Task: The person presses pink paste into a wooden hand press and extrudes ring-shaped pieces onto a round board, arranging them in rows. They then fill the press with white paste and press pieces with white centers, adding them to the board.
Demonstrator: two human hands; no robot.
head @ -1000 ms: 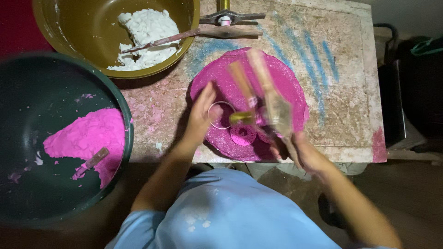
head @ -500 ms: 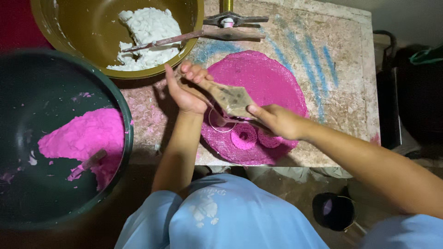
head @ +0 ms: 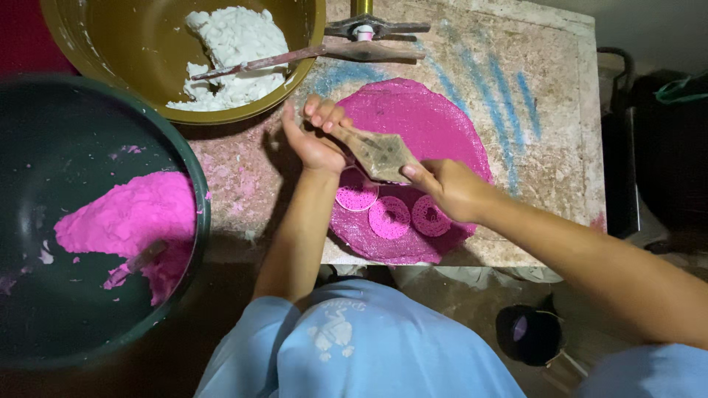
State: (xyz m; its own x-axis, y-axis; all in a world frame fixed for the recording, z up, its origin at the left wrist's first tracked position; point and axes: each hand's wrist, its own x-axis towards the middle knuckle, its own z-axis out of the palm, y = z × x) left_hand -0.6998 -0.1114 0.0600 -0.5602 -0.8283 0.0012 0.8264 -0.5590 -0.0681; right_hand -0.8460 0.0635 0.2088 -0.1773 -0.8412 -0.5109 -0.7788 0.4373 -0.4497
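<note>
Pink discs half cut, paddle in both hands

Progress looked partial when I checked the head view. Three small round pink discs (head: 389, 215) lay pressed near the front edge of the flattened pink sheet (head: 424, 121), and most of that sheet behind them was uncut, so I judged the cutting had barely started. Just above the discs I had the flat wooden paddle (head: 377, 152): my right hand (head: 450, 188) was closed around its near end, and my left hand (head: 316, 136) curled its fingers over the far end, palm cupped. Left of the sheet, the dark green basin (head: 44, 324) had a fair mound of pink dough (head: 129, 221) with a stick lying in it. Behind and left of the sheet, the olive bowl (head: 133, 74) held white dough (head: 236, 51), seemingly untouched by colour, so I reckoned plenty remained to work.
</note>
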